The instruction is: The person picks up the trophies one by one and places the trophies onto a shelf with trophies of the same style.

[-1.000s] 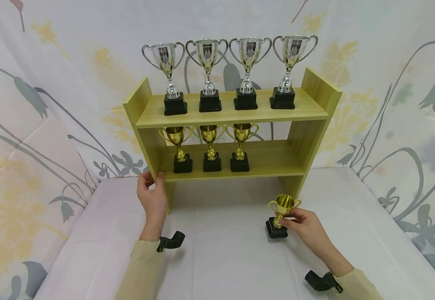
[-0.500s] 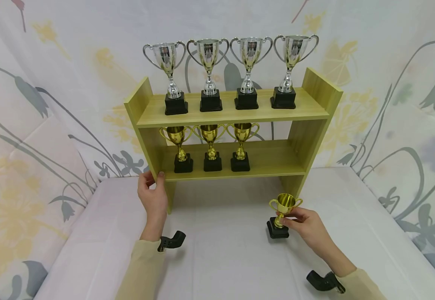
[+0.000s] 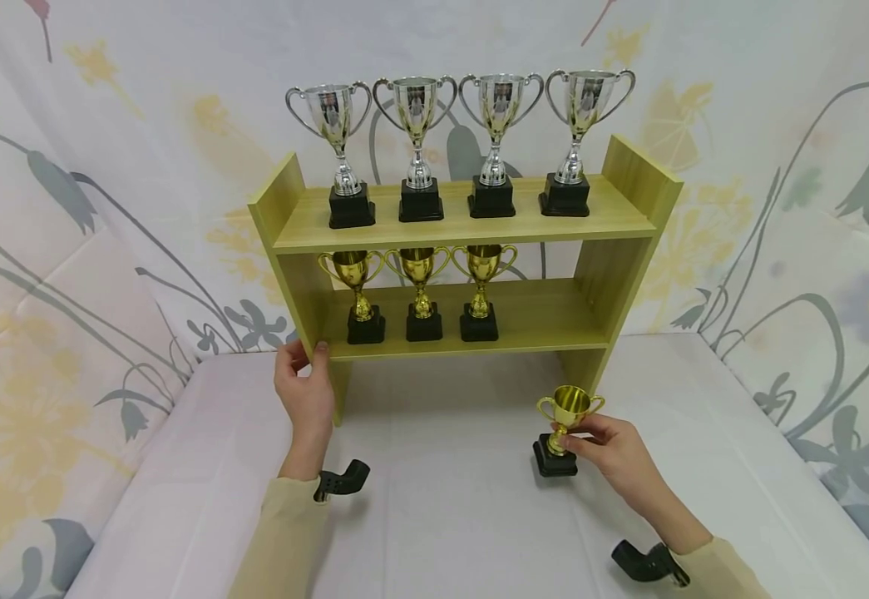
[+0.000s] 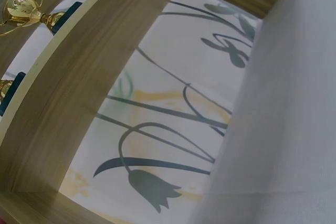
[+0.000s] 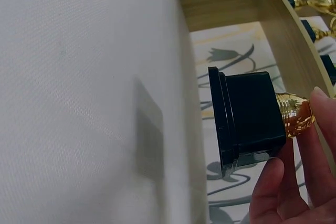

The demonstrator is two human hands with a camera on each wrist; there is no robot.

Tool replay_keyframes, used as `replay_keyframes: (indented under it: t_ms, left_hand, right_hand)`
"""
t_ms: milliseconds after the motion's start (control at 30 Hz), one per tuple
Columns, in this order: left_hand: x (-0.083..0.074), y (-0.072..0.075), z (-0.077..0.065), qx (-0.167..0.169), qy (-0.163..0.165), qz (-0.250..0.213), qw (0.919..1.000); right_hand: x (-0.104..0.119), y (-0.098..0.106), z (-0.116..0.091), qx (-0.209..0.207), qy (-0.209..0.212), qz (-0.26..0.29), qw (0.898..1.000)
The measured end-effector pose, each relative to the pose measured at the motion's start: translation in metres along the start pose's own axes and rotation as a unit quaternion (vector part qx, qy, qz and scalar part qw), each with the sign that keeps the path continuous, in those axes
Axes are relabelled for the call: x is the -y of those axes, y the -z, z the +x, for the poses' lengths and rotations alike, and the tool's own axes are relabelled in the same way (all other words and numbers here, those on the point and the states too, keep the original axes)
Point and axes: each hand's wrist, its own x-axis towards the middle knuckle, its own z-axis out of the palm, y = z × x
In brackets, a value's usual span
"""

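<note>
My right hand (image 3: 614, 453) pinches a small gold trophy cup (image 3: 570, 406) by its stem, in front of the shelf's right leg. The cup leans slightly, and its black square base (image 5: 252, 111) casts a shadow on the white cloth in the right wrist view. My left hand (image 3: 305, 403) grips the lower left side of a light wooden two-tier shelf (image 3: 546, 312), thumb at the front edge and fingertips hidden behind the panel. Three gold trophies (image 3: 421, 291) stand upright on the lower tier, left of its bare right part. In the left wrist view, the shelf's lower board (image 4: 73, 93) fills the left side.
Several larger silver trophies (image 3: 494, 158) stand in a row on the upper tier, between raised side panels. White cloth (image 3: 441, 499) covers the table. A floral curtain (image 3: 763, 208) hangs behind and at both sides. Black camera mounts (image 3: 644, 561) sit on both wrists.
</note>
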Motion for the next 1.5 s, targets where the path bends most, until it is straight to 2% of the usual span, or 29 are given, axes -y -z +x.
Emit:
replay_keyframes:
  t_ms: [1233,1500]
  left_hand:
    - [0.001,-0.001,-0.001,-0.009,-0.004,0.001,1.0]
    - [0.0,-0.001,-0.001,-0.006,0.0,-0.003,1.0]
  right_hand:
    - [0.018,0.003,-0.003,-0.006,0.02,0.014,1.0]
    - [0.022,0.001,-0.004,0.001,0.009,0.014,1.0]
